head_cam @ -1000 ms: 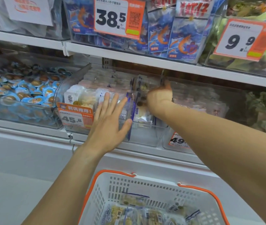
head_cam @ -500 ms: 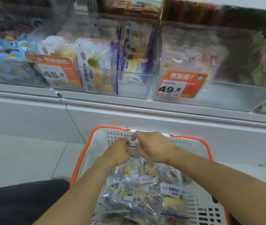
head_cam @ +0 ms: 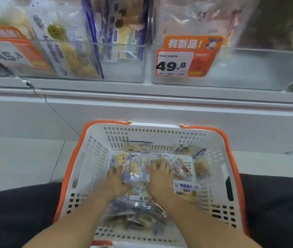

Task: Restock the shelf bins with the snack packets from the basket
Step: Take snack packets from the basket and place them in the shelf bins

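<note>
- Left hand point(head_cam: 115, 181): fingers curled onto the left edge of a clear snack packet point(head_cam: 136, 170) in the basket point(head_cam: 95, 151); packet's long axis runs toward the shelf.
- Right hand point(head_cam: 161, 178): grasps the packet's right edge.
- Surroundings: pale tiled floor point(head_cam: 17, 158); clear shelf bins point(head_cam: 124, 63) above, price tag point(head_cam: 185, 59) reading 49.8.
- Packet: transparent, yellowish contents, blue print.

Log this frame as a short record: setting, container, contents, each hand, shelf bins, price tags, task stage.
setting: shop aisle, low shelf
container: white basket with orange rim, between the person's knees
contents: clear snack packets piled in basket
left hand: in basket, on left side of a packet bundle
right hand: in basket, on right side of same bundle
shelf bins: clear, partly filled with packets
price tags: 45.8, 49.8
task stage: gathering packets, none lifted yet
</note>
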Demonstrator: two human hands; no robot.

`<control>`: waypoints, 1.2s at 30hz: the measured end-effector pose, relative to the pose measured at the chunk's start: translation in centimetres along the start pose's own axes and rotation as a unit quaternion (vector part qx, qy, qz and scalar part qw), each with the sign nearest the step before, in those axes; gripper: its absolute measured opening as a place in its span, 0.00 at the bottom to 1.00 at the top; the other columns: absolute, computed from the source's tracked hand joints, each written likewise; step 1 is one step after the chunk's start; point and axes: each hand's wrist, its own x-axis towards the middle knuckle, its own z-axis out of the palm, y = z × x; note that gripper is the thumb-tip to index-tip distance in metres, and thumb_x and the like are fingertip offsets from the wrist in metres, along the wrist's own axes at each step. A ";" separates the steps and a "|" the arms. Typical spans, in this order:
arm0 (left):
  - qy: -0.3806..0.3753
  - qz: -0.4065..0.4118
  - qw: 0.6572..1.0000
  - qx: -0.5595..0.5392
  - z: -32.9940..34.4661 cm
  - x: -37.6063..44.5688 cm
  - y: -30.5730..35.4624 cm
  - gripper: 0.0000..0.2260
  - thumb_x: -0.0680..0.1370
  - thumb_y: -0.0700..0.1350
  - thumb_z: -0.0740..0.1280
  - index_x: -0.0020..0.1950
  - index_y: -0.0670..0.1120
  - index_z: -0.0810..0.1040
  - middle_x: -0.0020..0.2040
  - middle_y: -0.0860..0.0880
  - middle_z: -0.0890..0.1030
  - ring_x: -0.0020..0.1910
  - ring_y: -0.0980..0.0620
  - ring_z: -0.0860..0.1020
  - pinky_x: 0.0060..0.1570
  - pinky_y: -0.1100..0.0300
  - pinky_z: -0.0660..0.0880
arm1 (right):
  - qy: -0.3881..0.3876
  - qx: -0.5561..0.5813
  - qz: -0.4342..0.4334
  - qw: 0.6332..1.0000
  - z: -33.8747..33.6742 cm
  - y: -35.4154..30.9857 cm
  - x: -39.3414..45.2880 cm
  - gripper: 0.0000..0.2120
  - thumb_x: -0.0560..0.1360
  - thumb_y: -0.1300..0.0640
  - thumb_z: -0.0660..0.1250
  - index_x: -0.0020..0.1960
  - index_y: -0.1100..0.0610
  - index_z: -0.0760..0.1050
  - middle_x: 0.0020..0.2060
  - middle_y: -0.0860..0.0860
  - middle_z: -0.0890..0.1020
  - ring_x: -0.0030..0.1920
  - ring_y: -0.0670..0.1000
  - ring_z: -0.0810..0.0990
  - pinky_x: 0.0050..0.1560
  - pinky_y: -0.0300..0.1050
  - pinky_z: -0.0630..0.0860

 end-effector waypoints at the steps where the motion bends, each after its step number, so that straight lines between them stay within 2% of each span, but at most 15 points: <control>1: -0.003 0.001 1.000 -0.020 0.3 0.1 0.5 0.45 0.76 0.58 0.71 0.82 0.50 0.45 0.81 0.45 0.43 0.80 0.43 0.49 0.76 0.48 0.58 | -0.007 0.008 0.018 1.000 0.0 0.4 0.3 0.39 0.72 0.50 0.72 0.76 0.50 0.53 0.74 0.61 0.53 0.74 0.67 0.54 0.73 0.63 0.60; 3: 0.014 -0.007 0.999 -0.040 0.7 0.3 1.4 0.42 0.75 0.56 0.72 0.81 0.49 0.51 0.78 0.43 0.52 0.77 0.41 0.58 0.73 0.49 0.64 | -0.042 0.019 0.027 0.999 -0.1 1.5 0.7 0.39 0.73 0.47 0.71 0.76 0.49 0.54 0.76 0.61 0.52 0.74 0.67 0.56 0.71 0.65 0.63; 5: 0.043 -0.030 0.998 -0.021 0.5 0.1 2.2 0.37 0.75 0.55 0.71 0.78 0.49 0.56 0.73 0.42 0.60 0.71 0.41 0.64 0.68 0.49 0.69 | -0.037 0.034 0.019 0.999 -0.2 2.2 1.1 0.34 0.74 0.47 0.70 0.74 0.49 0.59 0.73 0.60 0.61 0.70 0.66 0.63 0.68 0.62 0.69; 8: 0.137 -0.041 0.990 0.000 0.3 -0.6 3.5 0.27 0.77 0.55 0.67 0.72 0.46 0.64 0.69 0.42 0.63 0.68 0.42 0.66 0.67 0.49 0.68 | 0.017 0.195 0.029 0.980 -1.1 1.7 1.5 0.22 0.76 0.48 0.67 0.68 0.50 0.68 0.57 0.56 0.78 0.53 0.57 0.79 0.49 0.49 0.79; 10: 0.189 -0.010 0.977 -0.101 -0.2 -1.1 5.0 0.23 0.79 0.52 0.66 0.70 0.44 0.68 0.68 0.43 0.68 0.66 0.43 0.70 0.65 0.50 0.70 | 0.034 0.386 0.058 0.920 -2.4 0.7 1.6 0.12 0.76 0.54 0.67 0.59 0.51 0.72 0.41 0.52 0.82 0.35 0.51 0.79 0.33 0.46 0.75; 12: 0.138 -0.004 0.952 -0.274 -1.5 -1.6 6.8 0.23 0.78 0.54 0.68 0.68 0.45 0.69 0.64 0.46 0.74 0.60 0.45 0.76 0.61 0.52 0.73 | 0.003 0.554 0.094 0.827 -4.0 0.2 2.2 0.07 0.75 0.64 0.62 0.49 0.54 0.74 0.33 0.54 0.79 0.31 0.52 0.75 0.31 0.53 0.72; 14: 0.067 -0.013 0.895 -0.440 -3.3 -2.1 8.1 0.23 0.77 0.55 0.71 0.65 0.44 0.71 0.55 0.46 0.83 0.49 0.44 0.83 0.55 0.48 0.79 | -0.108 0.649 0.074 0.749 -6.0 0.4 2.3 0.10 0.72 0.66 0.61 0.47 0.58 0.79 0.37 0.58 0.80 0.37 0.54 0.77 0.39 0.52 0.76; 16: 0.033 0.006 0.858 -0.513 -6.0 -2.9 8.4 0.17 0.78 0.48 0.72 0.62 0.42 0.76 0.47 0.42 0.86 0.41 0.42 0.85 0.44 0.48 0.83 | -0.205 0.678 0.025 0.706 -7.9 1.1 2.6 0.15 0.71 0.64 0.63 0.55 0.63 0.81 0.47 0.60 0.81 0.49 0.58 0.79 0.54 0.58 0.80; 20: -0.056 0.103 0.895 -0.430 -11.9 -5.3 8.1 0.08 0.78 0.42 0.71 0.54 0.40 0.84 0.45 0.46 0.86 0.42 0.50 0.84 0.42 0.56 0.81 | -0.276 0.655 -0.033 0.702 -12.1 2.4 2.1 0.08 0.74 0.65 0.63 0.53 0.63 0.76 0.49 0.57 0.80 0.46 0.54 0.79 0.51 0.51 0.79; 25: -0.028 0.124 0.881 -0.455 -15.3 -7.1 8.1 0.08 0.76 0.39 0.73 0.49 0.37 0.77 0.42 0.42 0.81 0.39 0.49 0.81 0.40 0.56 0.80 | -0.239 0.698 -0.100 0.667 -16.8 3.8 1.3 0.08 0.76 0.69 0.68 0.55 0.66 0.75 0.60 0.62 0.81 0.57 0.55 0.83 0.58 0.58 0.81; 27: -0.007 0.144 0.877 -0.459 -15.8 -8.7 8.9 0.08 0.77 0.38 0.72 0.54 0.37 0.77 0.42 0.44 0.84 0.39 0.50 0.83 0.41 0.57 0.81 | -0.208 0.683 -0.105 0.693 -18.1 4.0 0.7 0.21 0.71 0.68 0.75 0.62 0.65 0.75 0.61 0.65 0.80 0.58 0.58 0.83 0.61 0.61 0.78; 29: 0.016 0.168 0.879 -0.446 -16.0 -9.8 10.0 0.06 0.78 0.34 0.69 0.54 0.36 0.77 0.39 0.45 0.85 0.36 0.51 0.83 0.38 0.58 0.80 | -0.184 0.607 -0.109 0.766 -19.5 3.6 -0.2 0.27 0.65 0.64 0.81 0.62 0.62 0.77 0.56 0.63 0.84 0.57 0.62 0.83 0.63 0.63 0.77; 31: 0.053 0.200 0.883 -0.422 -16.3 -10.8 11.3 0.05 0.77 0.32 0.69 0.50 0.33 0.75 0.38 0.44 0.85 0.35 0.46 0.82 0.39 0.52 0.80 | -0.156 0.523 -0.124 0.829 -21.6 3.5 -1.4 0.19 0.63 0.63 0.82 0.49 0.64 0.79 0.45 0.60 0.84 0.50 0.64 0.83 0.55 0.58 0.81; 33: 0.081 0.231 0.884 -0.398 -16.4 -11.8 13.1 0.05 0.76 0.31 0.70 0.47 0.34 0.74 0.37 0.41 0.84 0.35 0.42 0.81 0.42 0.46 0.81 | -0.130 0.442 -0.149 0.875 -24.6 4.0 -3.1 0.10 0.66 0.68 0.80 0.37 0.66 0.78 0.33 0.57 0.78 0.39 0.56 0.80 0.37 0.44 0.80; 36: 0.123 0.263 0.870 -0.399 -16.0 -13.3 16.8 0.05 0.76 0.32 0.70 0.47 0.40 0.76 0.39 0.41 0.85 0.36 0.46 0.84 0.43 0.47 0.83 | -0.034 0.346 -0.168 0.923 -30.2 4.8 -6.9 0.15 0.68 0.72 0.77 0.35 0.55 0.78 0.28 0.51 0.80 0.29 0.50 0.79 0.31 0.42 0.76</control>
